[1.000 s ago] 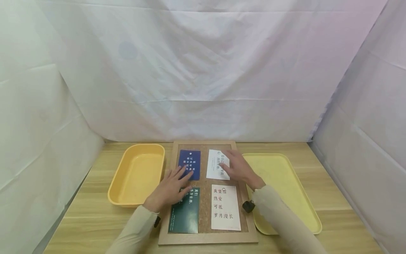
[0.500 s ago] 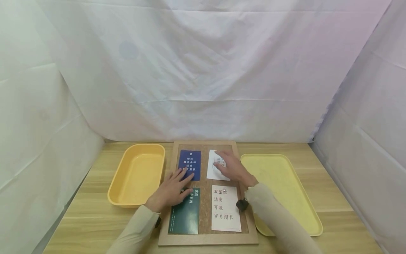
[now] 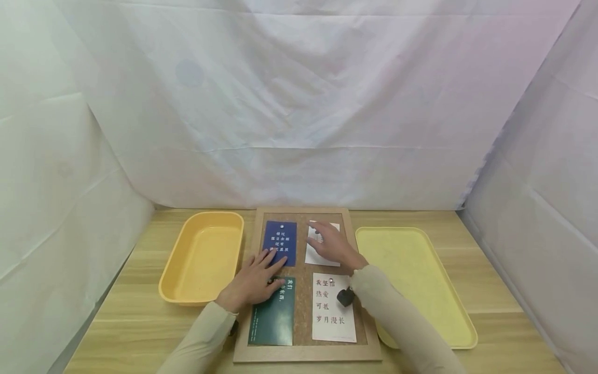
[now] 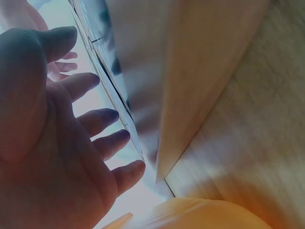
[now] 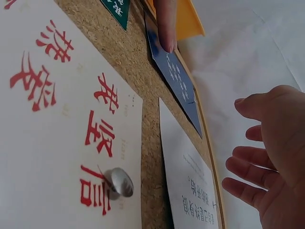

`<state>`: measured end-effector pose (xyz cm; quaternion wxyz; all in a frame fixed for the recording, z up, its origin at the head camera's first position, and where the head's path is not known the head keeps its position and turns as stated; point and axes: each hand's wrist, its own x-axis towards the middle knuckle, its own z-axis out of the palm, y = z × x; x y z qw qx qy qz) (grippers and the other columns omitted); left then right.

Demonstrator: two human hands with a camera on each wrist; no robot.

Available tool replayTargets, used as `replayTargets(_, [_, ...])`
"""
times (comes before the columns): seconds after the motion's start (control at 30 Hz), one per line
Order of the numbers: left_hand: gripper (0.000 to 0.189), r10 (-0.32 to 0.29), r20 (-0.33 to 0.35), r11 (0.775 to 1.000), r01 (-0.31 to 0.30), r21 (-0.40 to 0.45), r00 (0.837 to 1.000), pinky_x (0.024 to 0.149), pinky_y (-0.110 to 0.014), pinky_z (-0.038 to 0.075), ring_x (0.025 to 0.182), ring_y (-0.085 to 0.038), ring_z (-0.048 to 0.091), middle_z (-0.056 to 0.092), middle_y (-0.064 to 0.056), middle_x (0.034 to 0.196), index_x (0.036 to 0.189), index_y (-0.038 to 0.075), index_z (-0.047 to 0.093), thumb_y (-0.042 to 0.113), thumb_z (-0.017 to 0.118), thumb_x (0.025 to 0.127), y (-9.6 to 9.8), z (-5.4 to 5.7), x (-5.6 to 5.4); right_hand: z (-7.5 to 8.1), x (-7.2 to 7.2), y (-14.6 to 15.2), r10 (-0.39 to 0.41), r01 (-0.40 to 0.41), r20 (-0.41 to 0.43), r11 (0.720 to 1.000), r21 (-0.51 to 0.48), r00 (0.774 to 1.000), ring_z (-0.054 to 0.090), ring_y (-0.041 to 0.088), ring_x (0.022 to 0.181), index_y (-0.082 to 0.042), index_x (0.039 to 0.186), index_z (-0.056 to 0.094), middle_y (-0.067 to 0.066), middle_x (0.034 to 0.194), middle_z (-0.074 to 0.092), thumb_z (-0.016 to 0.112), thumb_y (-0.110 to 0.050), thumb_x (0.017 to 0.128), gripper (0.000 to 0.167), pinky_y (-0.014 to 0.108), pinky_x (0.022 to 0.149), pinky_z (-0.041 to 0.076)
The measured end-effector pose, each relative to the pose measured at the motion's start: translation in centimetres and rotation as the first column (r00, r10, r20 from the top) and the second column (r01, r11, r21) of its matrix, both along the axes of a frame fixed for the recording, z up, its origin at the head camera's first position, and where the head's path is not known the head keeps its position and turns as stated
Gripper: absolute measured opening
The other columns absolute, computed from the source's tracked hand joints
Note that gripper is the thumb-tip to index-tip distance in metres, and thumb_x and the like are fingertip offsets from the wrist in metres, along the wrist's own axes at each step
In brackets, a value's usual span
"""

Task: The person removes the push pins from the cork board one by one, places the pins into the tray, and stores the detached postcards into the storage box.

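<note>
On the wood-framed cork board (image 3: 302, 306), the left hand (image 3: 252, 281), grip spread, lies across the rectangular blue paper card (image 3: 281, 238) at far left, perhaps steadying it; at the board's far right, the right hand (image 3: 334, 244), grip parted, pinching nothing visible, hangs over the rectangular white paper card (image 3: 321, 258).

From the middle of the wood-framed brown cork board (image 3: 303, 311), we have room toward 6 o'clock, between the flat green paper card (image 3: 275, 319) and flat white paper card with red writing (image 3: 334, 328). The left hand (image 3: 254, 281) blocks 9 o'clock, the right hand (image 3: 333, 245) 1 o'clock, its cream cloth sleeve (image 3: 397, 311) 4 o'clock. Tall white cloth (image 3: 299, 114) stops us past 12.
</note>
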<state>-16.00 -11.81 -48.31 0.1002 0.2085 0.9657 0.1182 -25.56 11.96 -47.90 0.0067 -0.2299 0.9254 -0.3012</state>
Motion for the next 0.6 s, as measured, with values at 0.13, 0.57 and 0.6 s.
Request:
replayTargets(0.13, [0.060, 0.003, 0.000, 1.000, -0.003, -0.009, 1.000, 0.119, -0.060, 0.019, 0.150, -0.038, 0.021, 0.028, -0.013, 0.162, 0.153, 0.022, 0.041, 0.051, 0.048, 0.101, 0.1, 0.0, 0.0, 0.0, -0.3, -0.4, 0.017, -0.017, 0.005, 1.000, -0.011, 1.000, 0.062, 0.028, 0.113, -0.006, 0.144, 0.050, 0.015, 0.137, 0.057, 0.063, -0.022, 0.098, 0.051, 0.045, 0.093, 0.054])
replayTargets(0.57, [0.058, 0.004, 0.001, 0.999, -0.004, -0.038, 1.000, 0.119, -0.060, 0.020, 0.149, -0.038, 0.022, 0.028, -0.013, 0.162, 0.152, 0.021, 0.041, 0.049, 0.047, 0.102, 0.2, 0.1, 0.4, -0.8, -0.9, -2.0, 0.109, -0.106, 0.047, 0.993, -0.058, 0.993, 0.062, 0.030, 0.116, -0.006, 0.147, 0.046, 0.016, 0.137, 0.058, 0.061, -0.022, 0.099, 0.053, 0.050, 0.099, 0.050])
replayTargets(0.6, [0.058, 0.003, 0.002, 0.999, -0.003, -0.037, 1.000, 0.119, -0.060, 0.020, 0.149, -0.038, 0.022, 0.028, -0.013, 0.162, 0.152, 0.021, 0.041, 0.048, 0.047, 0.102, 0.2, 0.1, 0.5, -0.8, -0.9, -2.1, 0.108, -0.104, 0.055, 0.993, -0.061, 0.993, 0.062, 0.030, 0.117, -0.007, 0.146, 0.047, 0.015, 0.139, 0.057, 0.061, -0.023, 0.099, 0.052, 0.050, 0.100, 0.049])
